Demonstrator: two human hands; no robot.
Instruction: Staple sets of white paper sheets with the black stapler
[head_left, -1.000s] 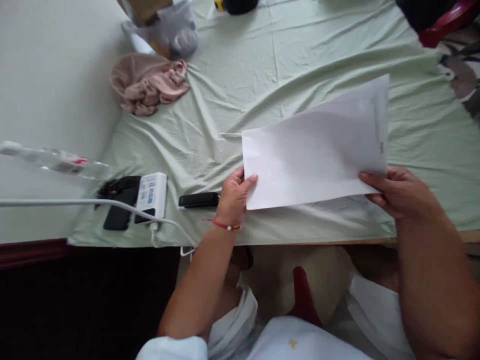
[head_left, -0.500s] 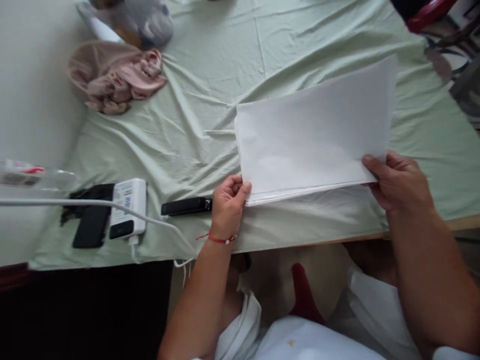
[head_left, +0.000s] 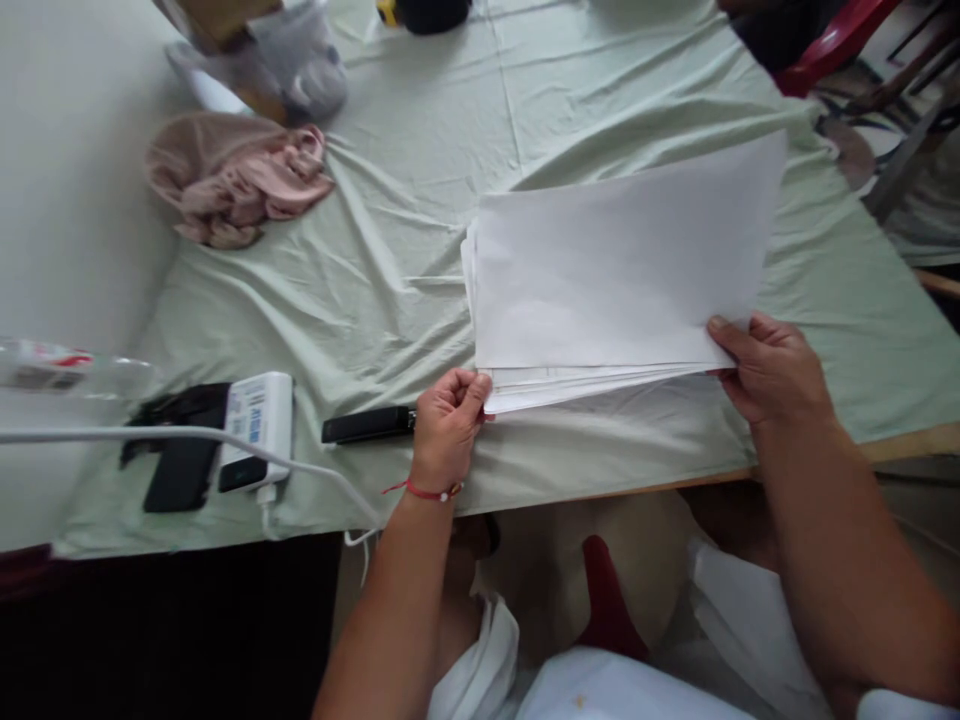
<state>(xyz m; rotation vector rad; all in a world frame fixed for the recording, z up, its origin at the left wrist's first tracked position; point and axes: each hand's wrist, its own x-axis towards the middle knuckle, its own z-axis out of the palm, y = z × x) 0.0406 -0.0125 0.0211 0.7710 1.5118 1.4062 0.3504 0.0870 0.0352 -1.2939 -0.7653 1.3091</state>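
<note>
A stack of white paper sheets [head_left: 622,270] is held between my two hands above the cloth-covered table. My left hand [head_left: 448,425], with a red string bracelet at the wrist, pinches the near left corner of the lower sheets. On the near right edge, my right hand [head_left: 776,365] grips the stack, thumb on top and fingers underneath. The top sheet is offset from those below, whose edges fan out along the left and near sides. Just left of my left hand lies a black stapler-like object [head_left: 367,424], its right end hidden behind the hand.
A green cloth [head_left: 405,330] covers the table. On the left are a white power bank [head_left: 259,425] with a cable, a black phone [head_left: 180,473] and a clear plastic bottle [head_left: 75,368]. Pink fabric [head_left: 240,180] and a plastic bag [head_left: 304,60] lie farther back.
The top sheet has shifted away from the lower sheets at the left, exposing more of their edges. My left hand has moved slightly left and down; my right hand has moved slightly left.
</note>
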